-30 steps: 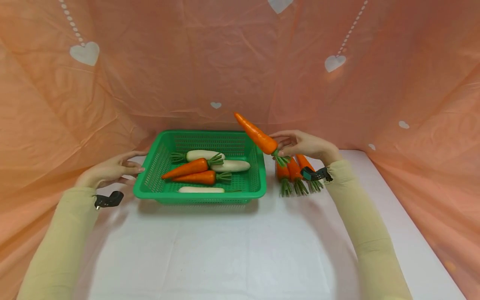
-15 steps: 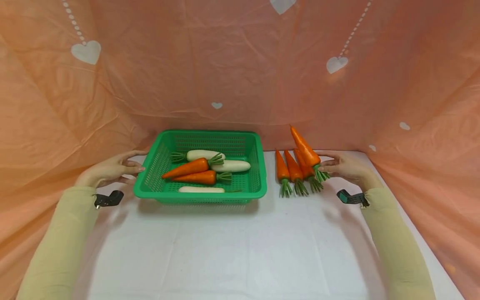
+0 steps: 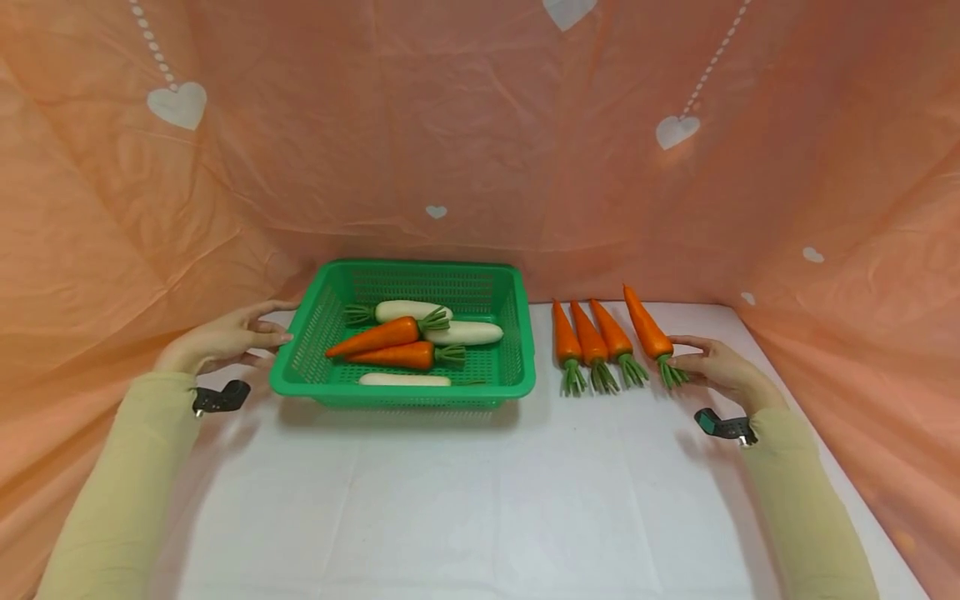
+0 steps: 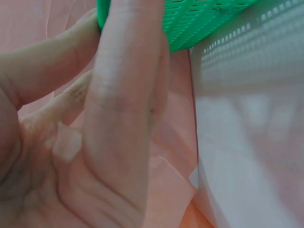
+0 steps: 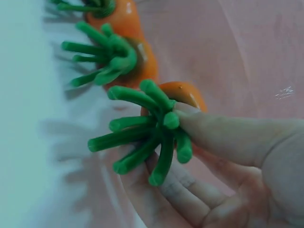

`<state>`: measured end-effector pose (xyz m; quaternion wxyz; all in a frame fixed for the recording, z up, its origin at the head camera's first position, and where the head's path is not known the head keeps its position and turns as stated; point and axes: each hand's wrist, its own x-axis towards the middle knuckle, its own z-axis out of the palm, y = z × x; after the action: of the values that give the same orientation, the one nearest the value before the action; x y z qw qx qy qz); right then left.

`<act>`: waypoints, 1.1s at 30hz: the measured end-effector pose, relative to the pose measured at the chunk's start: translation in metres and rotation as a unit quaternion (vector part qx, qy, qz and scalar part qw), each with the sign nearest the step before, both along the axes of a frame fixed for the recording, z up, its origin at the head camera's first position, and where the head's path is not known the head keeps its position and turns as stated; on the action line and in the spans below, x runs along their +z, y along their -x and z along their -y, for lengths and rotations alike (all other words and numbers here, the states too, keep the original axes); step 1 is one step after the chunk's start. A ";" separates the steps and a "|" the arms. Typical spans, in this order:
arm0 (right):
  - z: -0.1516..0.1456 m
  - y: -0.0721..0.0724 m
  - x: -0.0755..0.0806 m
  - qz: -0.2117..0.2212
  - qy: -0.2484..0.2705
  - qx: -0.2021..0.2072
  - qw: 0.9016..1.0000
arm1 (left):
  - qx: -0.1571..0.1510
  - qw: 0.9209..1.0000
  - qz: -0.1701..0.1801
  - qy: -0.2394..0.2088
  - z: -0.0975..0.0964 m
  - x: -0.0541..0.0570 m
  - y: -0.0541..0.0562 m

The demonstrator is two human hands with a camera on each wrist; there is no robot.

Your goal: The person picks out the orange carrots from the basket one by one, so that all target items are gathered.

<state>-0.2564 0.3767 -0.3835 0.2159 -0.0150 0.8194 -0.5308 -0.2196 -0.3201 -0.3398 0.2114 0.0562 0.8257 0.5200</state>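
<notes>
My right hand (image 3: 716,368) pinches a carrot (image 3: 646,323) between thumb and fingers near its green stalks (image 5: 161,128), its tip pointing away at the far table edge. To its left, three carrots (image 3: 590,332) lie side by side, stalks toward me. A green plastic basket (image 3: 405,390) holds two carrots (image 3: 381,335) and several white radishes (image 3: 467,333). At its left rim my left hand (image 3: 225,337) touches the basket with fairly straight fingers. In the left wrist view, fingers (image 4: 121,90) cover part of the green mesh wall (image 4: 199,21).
A white cloth-like surface (image 3: 450,492) covers the table. An orange-pink curtain (image 3: 480,133) with white hearts hangs at the back and sides, close behind the basket and carrots. Both wrists wear black bands (image 3: 217,397).
My right hand has carried the carrot from beside the basket's right rim rightward and down, to the right of the other three carrots. My left hand and the basket have stayed put.
</notes>
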 end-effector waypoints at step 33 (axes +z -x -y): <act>0.010 0.010 -0.017 0.037 -0.027 -0.003 0.999 | 0.001 1.000 0.001 -0.018 0.000 -0.002 -0.004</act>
<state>-0.2669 0.3664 -0.4009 0.2445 0.0130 0.8250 -0.5093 -0.2152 -0.3198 -0.3421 0.2108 0.0584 0.8159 0.5352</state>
